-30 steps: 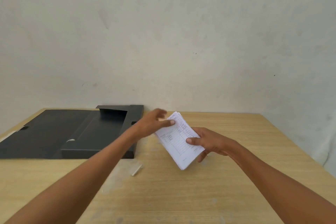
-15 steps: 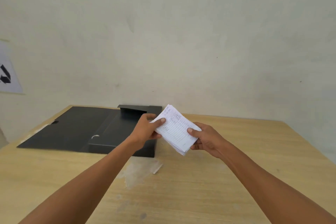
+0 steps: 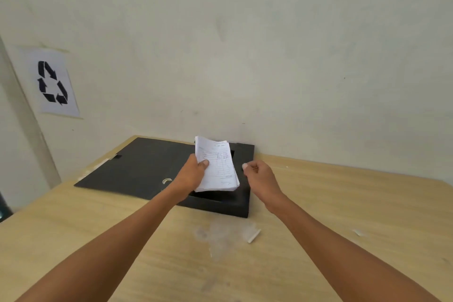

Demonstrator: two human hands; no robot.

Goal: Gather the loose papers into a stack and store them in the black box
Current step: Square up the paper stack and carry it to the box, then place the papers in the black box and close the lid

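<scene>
White paper stack (image 3: 217, 167) tilted above open black box (image 3: 228, 201)

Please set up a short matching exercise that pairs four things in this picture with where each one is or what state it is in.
Things:
1. paper stack
2. black box
3. recycling sign
4. right hand

States or places:
A. taped to the wall
B. free, holding nothing
C. held in the left hand
D. lying open on the table

Pairs: 1-C, 2-D, 3-A, 4-B
</scene>
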